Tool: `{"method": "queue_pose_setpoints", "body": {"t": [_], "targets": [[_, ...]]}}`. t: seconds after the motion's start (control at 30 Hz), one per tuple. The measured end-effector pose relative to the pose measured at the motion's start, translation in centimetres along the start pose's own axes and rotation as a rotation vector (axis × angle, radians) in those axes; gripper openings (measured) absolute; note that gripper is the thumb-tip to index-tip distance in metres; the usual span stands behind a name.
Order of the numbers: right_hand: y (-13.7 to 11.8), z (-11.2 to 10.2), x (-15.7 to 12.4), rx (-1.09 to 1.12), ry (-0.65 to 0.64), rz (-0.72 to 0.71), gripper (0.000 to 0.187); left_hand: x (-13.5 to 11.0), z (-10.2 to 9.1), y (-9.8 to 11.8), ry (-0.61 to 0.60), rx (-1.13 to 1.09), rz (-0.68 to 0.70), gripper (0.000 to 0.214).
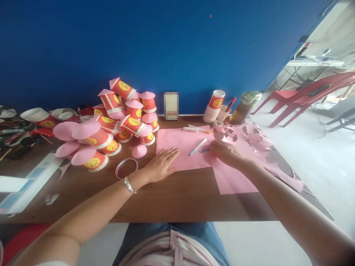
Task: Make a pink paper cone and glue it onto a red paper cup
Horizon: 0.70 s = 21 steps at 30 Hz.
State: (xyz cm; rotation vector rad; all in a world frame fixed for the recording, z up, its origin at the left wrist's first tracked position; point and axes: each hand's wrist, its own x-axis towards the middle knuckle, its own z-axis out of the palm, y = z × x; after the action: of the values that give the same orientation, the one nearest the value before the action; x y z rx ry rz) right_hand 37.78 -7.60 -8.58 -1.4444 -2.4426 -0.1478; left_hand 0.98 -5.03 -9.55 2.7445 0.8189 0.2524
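My left hand [163, 164] lies flat, fingers stretched out, across the lower left edge of a pink sheet of paper [172, 138]. My right hand [226, 152] is closed over a pair of scissors [204, 150]; their blades stick out to the left over the sheet, and the handles are hidden under the fingers. Between my hands a pale marker [198, 147] rests on the paper. Farther up lie a white marker [190, 129] and an orange pen [199, 129]. A second pink sheet [235, 183] extends under my right forearm.
Red paper cups with pink cone tops [134, 111] are piled at left. A clear ring [126, 168] lies beside my left wrist. Pink offcuts [255, 135], a tape roll [218, 123], stacked cups [215, 105] and a jar [244, 107] stand at right. A power strip [33, 184] lies far left.
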Motion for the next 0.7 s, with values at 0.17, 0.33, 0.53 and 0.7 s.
{"method": "queue_pose_setpoints", "body": {"t": [0.17,0.33,0.53,0.7], "targets": [[0.8,0.2,0.4,-0.027,-0.067,0.075,0.030,1.6,-1.4,-1.6,-0.012,-0.033,-0.009,0.094],[0.4,-0.2,0.9,-0.017,-0.039,0.020,0.042,4.5,-1.5,-3.0,-0.111,-0.024,-0.067,0.105],[-0.9,1.1,2.4,0.100,-0.045,-0.056,0.063,4.8,-0.1,-2.8,-0.152,0.043,-0.052,0.104],[-0.9,1.7,3.0,0.173,-0.046,-0.032,0.047,2.8,-0.6,-2.3,-0.152,0.045,-0.012,0.100]]}}
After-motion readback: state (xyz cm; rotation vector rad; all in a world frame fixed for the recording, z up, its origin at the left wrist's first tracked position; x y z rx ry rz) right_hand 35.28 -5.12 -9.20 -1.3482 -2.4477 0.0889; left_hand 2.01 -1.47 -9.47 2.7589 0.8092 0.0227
